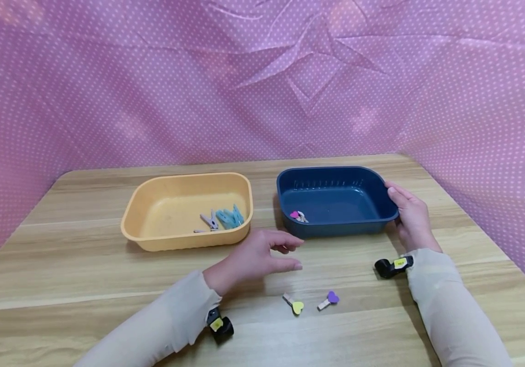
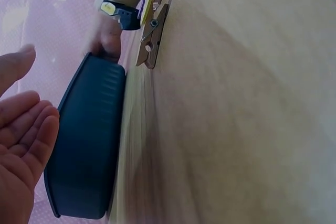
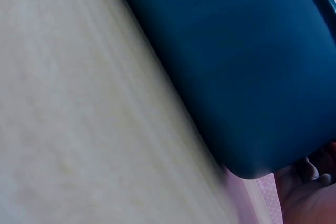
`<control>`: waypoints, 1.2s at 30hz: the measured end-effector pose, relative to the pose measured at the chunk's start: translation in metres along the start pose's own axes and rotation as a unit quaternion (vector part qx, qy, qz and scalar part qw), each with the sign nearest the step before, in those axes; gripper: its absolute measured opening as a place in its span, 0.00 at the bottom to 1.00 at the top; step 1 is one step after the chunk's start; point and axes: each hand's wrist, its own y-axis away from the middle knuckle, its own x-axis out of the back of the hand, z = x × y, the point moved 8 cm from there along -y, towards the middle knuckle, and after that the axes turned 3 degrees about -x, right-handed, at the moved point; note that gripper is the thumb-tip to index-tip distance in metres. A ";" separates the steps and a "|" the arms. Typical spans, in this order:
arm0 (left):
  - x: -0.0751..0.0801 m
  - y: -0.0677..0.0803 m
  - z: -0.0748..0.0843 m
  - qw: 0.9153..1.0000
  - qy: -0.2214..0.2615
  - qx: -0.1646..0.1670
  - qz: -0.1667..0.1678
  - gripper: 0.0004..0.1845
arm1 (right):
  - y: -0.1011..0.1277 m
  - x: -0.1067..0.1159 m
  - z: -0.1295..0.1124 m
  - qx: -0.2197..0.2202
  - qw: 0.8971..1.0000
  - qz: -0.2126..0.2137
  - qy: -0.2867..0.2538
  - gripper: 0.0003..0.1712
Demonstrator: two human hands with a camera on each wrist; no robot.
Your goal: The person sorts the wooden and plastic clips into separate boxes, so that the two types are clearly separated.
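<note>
My right hand [image 1: 413, 218] grips the right rim of a dark blue plastic basin [image 1: 335, 229], thumb over the edge. Inside that basin, at its front left corner, lies a small clothespin with a pink heart [image 1: 295, 214]. My left hand [image 1: 257, 257] hovers in front of the two basins with fingers loosely bent and thumb apart, holding nothing. Below it on the table lie a small wooden clothespin with a yellow heart [image 1: 297, 307] and another with a purple heart [image 1: 333, 297]. The left wrist view shows a wooden clothespin [image 2: 152, 32] from the side, with its spring.
A yellow plastic basin [image 1: 189, 239] stands to the left of the blue one. It holds blue clothespins [image 1: 229, 218] and greyish ones [image 1: 210, 221] at its front right. Everything is on a wood-grain table [image 1: 83, 265], with a pink dotted cloth [image 1: 225, 102] hanging behind and at the sides.
</note>
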 end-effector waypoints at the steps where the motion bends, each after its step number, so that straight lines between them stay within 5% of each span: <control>1: -0.001 0.000 0.000 1.000 0.000 0.001 -0.008 0.22 | 0.000 0.000 0.000 0.000 1.000 0.000 -0.001 0.12; 10: -0.015 0.006 0.001 0.994 0.017 -0.035 -0.104 0.21 | 0.000 0.001 0.000 0.001 1.000 -0.001 -0.001 0.13; 19: -0.023 0.010 -0.003 0.986 0.037 -0.019 -0.162 0.20 | 0.001 0.001 0.000 0.003 1.000 0.001 0.000 0.15; 30: -0.043 0.019 -0.004 0.965 0.016 -0.039 -0.260 0.20 | 0.001 0.001 0.001 0.002 1.000 0.003 -0.004 0.12; 36: -0.048 0.019 -0.006 0.958 0.032 -0.038 -0.282 0.19 | 0.000 0.000 0.002 0.004 1.000 0.001 -0.007 0.10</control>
